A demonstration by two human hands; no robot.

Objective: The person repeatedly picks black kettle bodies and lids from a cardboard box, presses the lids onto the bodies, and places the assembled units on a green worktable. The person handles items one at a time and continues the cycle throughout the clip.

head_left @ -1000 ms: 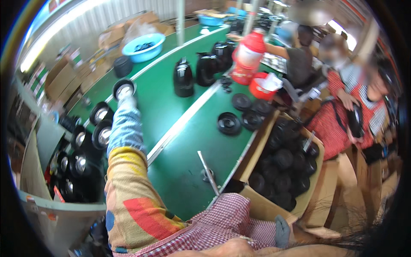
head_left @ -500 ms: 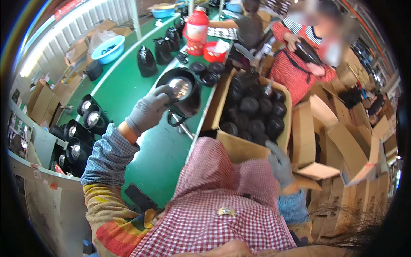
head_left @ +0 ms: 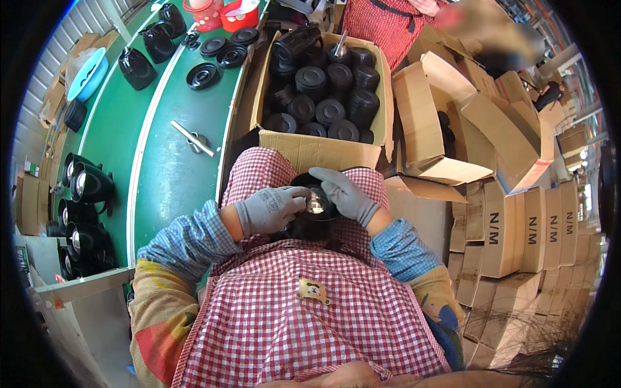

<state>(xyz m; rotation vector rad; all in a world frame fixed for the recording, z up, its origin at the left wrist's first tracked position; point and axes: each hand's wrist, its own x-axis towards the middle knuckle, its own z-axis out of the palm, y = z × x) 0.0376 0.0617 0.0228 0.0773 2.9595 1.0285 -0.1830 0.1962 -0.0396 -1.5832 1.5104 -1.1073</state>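
At the vessel (head_left: 309,229), both hands (head_left: 272,210) (head_left: 349,197) inward

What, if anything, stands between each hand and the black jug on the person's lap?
Only the gray gloves. Nothing else visible stands between the left hand or right hand and the black jug; both are at its rim.

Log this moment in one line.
left hand: on black vessel | right hand: same vessel | vessel: over checked apron, shiny inside | carton ahead: black parts inside
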